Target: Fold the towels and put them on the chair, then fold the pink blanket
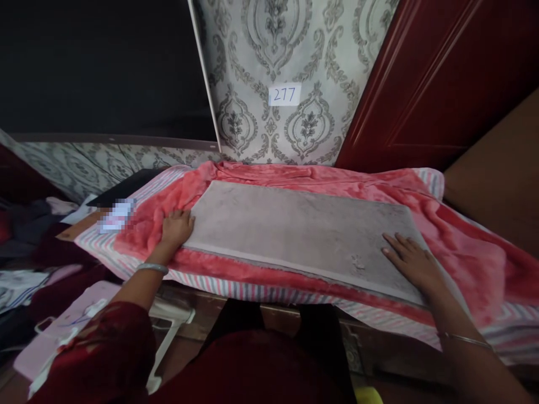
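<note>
A long, flat rectangle of grey, velvety cloth (290, 224) lies across a coral-red plush blanket (261, 275), with a small pale print near its front right. It appears to be a folded fabric piece; its exact kind is unclear. My left hand (177, 226) rests at its left edge, palm down, on the border between grey cloth and blanket, fingers stretched forward. Toward the right end, my right hand (410, 259) lies flat on the grey cloth with fingers apart. Neither hand grips anything. Striped cloth (248, 285) shows beneath the blanket along the front.
A large dark screen (101, 67) stands at the back left. Behind are patterned wallpaper with a "277" paper label (285, 94) and a dark red door panel (438, 78). Clothes (25, 230) are piled at the left, above a pink board (80, 314).
</note>
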Action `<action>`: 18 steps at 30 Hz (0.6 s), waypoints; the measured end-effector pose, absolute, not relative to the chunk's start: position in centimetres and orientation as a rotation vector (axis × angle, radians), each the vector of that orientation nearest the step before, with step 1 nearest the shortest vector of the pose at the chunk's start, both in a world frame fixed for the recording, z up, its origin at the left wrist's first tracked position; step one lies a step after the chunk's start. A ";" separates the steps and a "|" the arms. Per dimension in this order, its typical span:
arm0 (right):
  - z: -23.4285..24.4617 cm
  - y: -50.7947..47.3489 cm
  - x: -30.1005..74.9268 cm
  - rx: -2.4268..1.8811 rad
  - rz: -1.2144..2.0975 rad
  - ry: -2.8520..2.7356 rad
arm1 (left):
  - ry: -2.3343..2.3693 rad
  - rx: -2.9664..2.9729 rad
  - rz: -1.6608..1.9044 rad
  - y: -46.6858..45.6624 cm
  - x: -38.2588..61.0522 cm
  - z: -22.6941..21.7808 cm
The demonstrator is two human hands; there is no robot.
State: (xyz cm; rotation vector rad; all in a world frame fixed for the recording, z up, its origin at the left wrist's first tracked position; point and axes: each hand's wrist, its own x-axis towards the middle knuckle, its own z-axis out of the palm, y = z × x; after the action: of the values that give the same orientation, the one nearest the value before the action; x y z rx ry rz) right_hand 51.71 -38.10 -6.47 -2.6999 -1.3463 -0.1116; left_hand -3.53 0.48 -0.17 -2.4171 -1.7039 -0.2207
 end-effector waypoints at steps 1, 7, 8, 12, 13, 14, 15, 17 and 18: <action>-6.4 -38.1 51.7 -2.704 -0.109 -1.344 | -1.722 -2.385 -0.241 0.1 -3.6 -0.1; -7.0 -38.1 52.0 -2.675 -0.103 -1.305 | -2.024 -2.340 -0.305 -0.9 -4.1 0.4; -7.1 -38.0 52.0 -2.664 -0.108 -1.293 | -2.049 -2.346 -0.296 -0.8 -4.2 0.5; -7.1 -37.9 52.0 -2.627 -0.147 -1.278 | -2.102 -2.386 -0.254 -0.1 -4.7 1.2; -7.1 -38.1 52.0 -2.645 -0.170 -1.249 | -2.112 -2.393 -0.249 0.1 -4.9 1.4; -7.0 -38.3 52.1 -2.680 -0.191 -1.184 | -2.121 -2.397 -0.247 0.3 -5.0 1.6; -7.0 -38.7 52.3 -2.722 -0.201 -1.098 | -2.131 -2.398 -0.248 0.4 -5.2 1.7; -6.8 -39.6 53.0 -2.785 -0.193 -0.922 | -2.151 -2.395 -0.260 0.6 -5.4 1.8; -6.6 -40.0 53.3 -2.779 -0.188 -0.897 | -2.157 -2.396 -0.270 0.6 -5.5 1.9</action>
State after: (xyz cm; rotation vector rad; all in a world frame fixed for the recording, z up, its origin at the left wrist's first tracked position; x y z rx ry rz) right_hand 53.35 -40.04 -6.60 -2.7786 -0.8975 -0.1881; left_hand -5.53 0.58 1.92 -2.3957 -2.1567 -0.2697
